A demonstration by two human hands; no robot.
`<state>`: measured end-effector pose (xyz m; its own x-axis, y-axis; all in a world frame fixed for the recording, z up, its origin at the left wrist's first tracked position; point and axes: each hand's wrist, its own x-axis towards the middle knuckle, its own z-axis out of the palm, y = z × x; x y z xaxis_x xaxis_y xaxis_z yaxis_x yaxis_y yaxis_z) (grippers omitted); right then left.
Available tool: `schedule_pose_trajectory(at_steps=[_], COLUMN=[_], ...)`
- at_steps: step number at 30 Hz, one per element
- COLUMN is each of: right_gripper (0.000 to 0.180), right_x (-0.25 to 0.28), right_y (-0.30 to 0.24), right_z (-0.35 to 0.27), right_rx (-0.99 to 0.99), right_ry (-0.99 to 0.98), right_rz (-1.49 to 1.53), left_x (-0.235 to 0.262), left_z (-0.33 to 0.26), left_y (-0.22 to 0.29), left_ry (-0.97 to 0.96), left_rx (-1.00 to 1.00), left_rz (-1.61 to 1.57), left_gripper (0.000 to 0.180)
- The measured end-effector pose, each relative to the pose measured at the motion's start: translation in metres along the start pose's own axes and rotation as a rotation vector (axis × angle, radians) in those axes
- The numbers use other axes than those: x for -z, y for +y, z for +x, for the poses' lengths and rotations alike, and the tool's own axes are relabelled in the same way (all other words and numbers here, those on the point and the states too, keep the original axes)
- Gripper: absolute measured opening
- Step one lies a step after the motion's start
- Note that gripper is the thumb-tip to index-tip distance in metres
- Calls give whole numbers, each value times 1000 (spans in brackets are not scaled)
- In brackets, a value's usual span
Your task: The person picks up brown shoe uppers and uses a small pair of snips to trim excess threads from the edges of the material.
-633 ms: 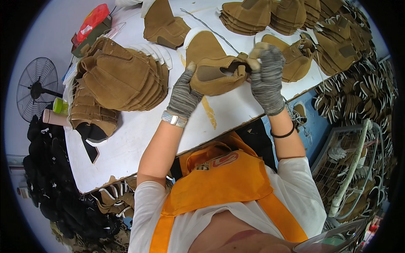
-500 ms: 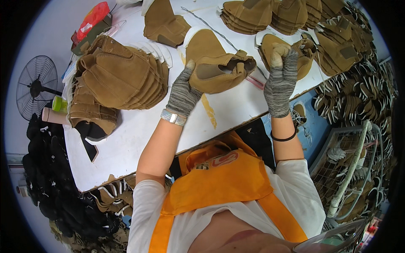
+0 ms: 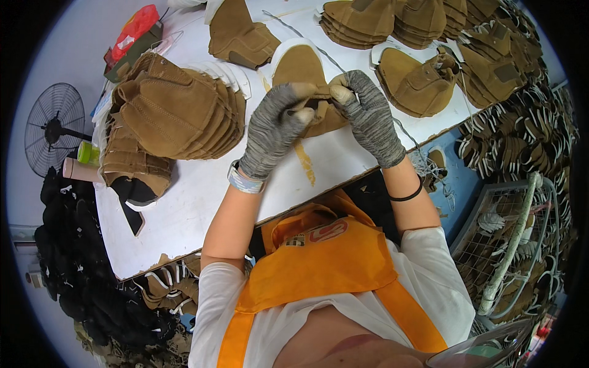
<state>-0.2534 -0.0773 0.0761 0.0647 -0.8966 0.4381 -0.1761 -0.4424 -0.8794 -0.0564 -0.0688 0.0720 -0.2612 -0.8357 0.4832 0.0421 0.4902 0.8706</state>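
A brown suede shoe upper (image 3: 299,66) with a white-edged toe lies on the white table before me, toe pointing away. My left hand (image 3: 277,122), in a grey knit glove with bare fingertips, bends its fingers around the left side of the opening. Gloved the same way, my right hand (image 3: 367,116) pinches the opening's edge from the right. The two sets of fingertips nearly meet over the collar, and they hide most of it. Just right of my right hand rests another brown shoe upper (image 3: 412,86).
Stacked brown uppers (image 3: 178,113) stand at the left of the white table (image 3: 227,193), with more piles (image 3: 359,24) at the back right. A thin grey cord (image 3: 300,34) crosses the tabletop. A wire cart (image 3: 491,245) is at right, a fan (image 3: 54,129) at left.
My right hand has come left from the other upper to the opening of the one before me. My left hand has shifted from its side onto the collar. That upper now lies toe-away.
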Motion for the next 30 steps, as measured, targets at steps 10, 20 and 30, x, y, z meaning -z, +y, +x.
schedule_pose_trajectory(at_steps=[10, 20, 30], right_gripper=[29, 27, 27], right_x=[-5, 49, 36], right_y=[-14, 52, 46], right_z=[6, -7, -16], right_rx=[-164, -167, -209], right_ry=[-127, -99, -211], right_rz=[9, -1141, -1093], left_x=[15, 16, 12], left_z=[10, 1, 8], left_y=[3, -12, -13], left_ry=[-42, 17, 35], left_rx=[-112, -9, -227], left_rz=[272, 324, 309], left_gripper=[29, 29, 31])
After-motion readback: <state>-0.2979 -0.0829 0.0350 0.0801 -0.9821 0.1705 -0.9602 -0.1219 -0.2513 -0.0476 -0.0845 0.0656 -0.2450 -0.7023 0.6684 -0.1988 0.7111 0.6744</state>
